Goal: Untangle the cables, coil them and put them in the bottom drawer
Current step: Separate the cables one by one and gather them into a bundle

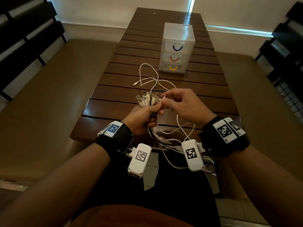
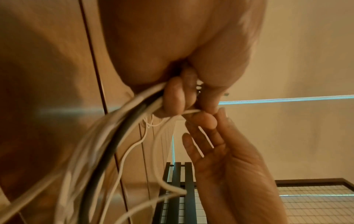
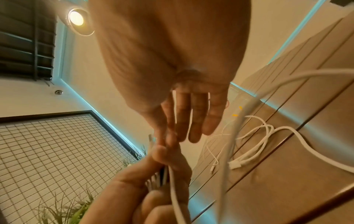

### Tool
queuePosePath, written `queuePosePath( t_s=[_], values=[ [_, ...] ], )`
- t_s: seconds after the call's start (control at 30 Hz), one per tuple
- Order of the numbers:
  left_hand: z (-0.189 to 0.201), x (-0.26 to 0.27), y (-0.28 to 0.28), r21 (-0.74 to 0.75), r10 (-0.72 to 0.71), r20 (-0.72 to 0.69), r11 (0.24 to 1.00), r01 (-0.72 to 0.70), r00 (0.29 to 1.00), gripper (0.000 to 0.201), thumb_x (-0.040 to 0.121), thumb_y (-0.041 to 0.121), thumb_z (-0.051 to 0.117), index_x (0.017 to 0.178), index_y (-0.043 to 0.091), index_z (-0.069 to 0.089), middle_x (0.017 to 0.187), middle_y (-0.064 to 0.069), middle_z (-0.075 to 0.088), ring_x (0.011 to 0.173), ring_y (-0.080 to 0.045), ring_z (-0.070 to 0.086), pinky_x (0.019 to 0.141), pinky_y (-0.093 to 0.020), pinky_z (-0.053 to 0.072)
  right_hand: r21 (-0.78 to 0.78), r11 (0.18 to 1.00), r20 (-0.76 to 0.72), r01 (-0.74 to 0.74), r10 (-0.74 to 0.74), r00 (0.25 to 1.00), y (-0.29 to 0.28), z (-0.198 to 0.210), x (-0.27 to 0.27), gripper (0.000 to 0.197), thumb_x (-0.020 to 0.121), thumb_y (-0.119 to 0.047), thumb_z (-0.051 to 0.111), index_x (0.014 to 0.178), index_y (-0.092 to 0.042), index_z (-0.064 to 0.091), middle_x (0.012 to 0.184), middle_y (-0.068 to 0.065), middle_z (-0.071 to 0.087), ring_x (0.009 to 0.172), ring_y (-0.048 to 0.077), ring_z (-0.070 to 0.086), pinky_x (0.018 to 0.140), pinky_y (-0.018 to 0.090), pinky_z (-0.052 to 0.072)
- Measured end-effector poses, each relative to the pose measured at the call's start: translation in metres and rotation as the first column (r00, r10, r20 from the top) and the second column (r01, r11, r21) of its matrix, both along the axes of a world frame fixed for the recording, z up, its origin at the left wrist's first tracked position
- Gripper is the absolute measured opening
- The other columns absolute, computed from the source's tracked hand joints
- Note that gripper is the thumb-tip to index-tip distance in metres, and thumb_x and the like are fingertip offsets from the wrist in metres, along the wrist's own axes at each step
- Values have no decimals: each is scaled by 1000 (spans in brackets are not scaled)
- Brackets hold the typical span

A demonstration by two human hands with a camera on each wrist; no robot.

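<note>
My left hand (image 1: 144, 117) grips a bundle of cables (image 1: 148, 99), mostly white with one dark, their plug ends fanned out above the fist. The cords hang below the fist (image 2: 118, 136) toward my lap. My right hand (image 1: 178, 102) pinches a thin white cable end (image 1: 164, 96) between thumb and forefinger, right beside the bundle, with its other fingers held straight (image 3: 193, 119). More white cable (image 1: 150, 79) lies in loose loops on the wooden table (image 1: 114, 90). The clear three-drawer box (image 1: 177, 49) stands further back, all drawers closed; the bottom drawer has a yellow handle (image 1: 173, 68).
The slatted table is narrow, with tan cushioned benches (image 1: 49, 95) on both sides. Dark slatted chairs (image 1: 24, 30) stand at the far left and right. A wire grid panel (image 3: 57, 144) and a plant show in the right wrist view.
</note>
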State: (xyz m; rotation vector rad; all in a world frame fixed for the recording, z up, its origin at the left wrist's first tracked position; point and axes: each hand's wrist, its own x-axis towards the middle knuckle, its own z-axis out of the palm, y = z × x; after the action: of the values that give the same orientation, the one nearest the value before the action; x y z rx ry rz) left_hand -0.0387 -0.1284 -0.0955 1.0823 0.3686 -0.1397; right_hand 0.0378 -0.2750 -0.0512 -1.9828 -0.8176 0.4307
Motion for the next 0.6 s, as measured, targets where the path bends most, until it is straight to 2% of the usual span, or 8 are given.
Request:
queuePosePath(
  t_s=[0.07,0.13,0.2,0.3,0.4,0.47,0.53,0.6],
  values=[
    [5,-1,-3,-9,-24,43,1000,25,999,9,94,18,54,95,13,61,70,2,62,38,-1,33,36,-13,27,83,996,28,35,-38,999,-2,3,1,13,91,-20,64,99,-11,70,93,1,72,89,11,68,87,30,55],
    [7,-1,-5,67,-60,86,996,55,994,8,86,9,60,93,14,61,68,5,62,38,-1,32,38,-13,26,111,993,20,32,-34,999,-8,6,3,10,92,-17,63,95,-12,71,89,0,72,87,9,69,84,26,55],
    [11,0,-10,179,-95,104,981,75,990,10,87,5,61,92,15,60,63,7,55,39,-1,33,40,-15,25,137,991,12,1,-3,1000,-13,7,3,14,93,-14,61,99,-9,72,93,0,73,90,8,69,83,24,55],
    [21,4,-22,248,-105,110,966,75,988,13,93,11,58,83,19,57,53,10,43,42,-2,29,41,-17,21,245,969,-94,22,2,996,-17,11,-1,18,92,-7,60,107,-1,69,99,8,73,93,17,71,81,26,57],
    [28,9,-27,209,-101,100,975,78,990,22,97,17,53,76,19,55,45,11,35,39,-4,25,41,-18,20,261,965,-108,16,13,994,-26,15,-4,29,94,-13,59,122,-17,63,104,6,71,94,17,69,77,32,59],
    [32,12,-25,143,-60,101,989,45,993,30,98,28,52,70,19,57,46,9,31,37,-5,23,38,-18,22,130,990,-164,-61,82,983,-39,13,-4,50,90,-22,64,136,-34,47,104,3,70,92,15,68,79,31,57],
    [34,14,-20,134,-6,116,991,-10,993,36,98,34,50,67,17,57,50,4,38,40,-8,30,39,-20,29,-160,968,-233,-195,155,960,-53,5,-2,66,78,-34,73,138,-37,45,103,0,69,87,14,70,82,28,56],
    [34,14,-13,136,35,110,990,-50,993,38,97,36,51,67,15,56,63,0,56,51,-10,47,49,-24,45,-427,880,-204,-209,132,970,-70,-9,3,41,77,-35,76,116,-33,63,98,-5,68,82,10,69,80,31,57]
  ],
)
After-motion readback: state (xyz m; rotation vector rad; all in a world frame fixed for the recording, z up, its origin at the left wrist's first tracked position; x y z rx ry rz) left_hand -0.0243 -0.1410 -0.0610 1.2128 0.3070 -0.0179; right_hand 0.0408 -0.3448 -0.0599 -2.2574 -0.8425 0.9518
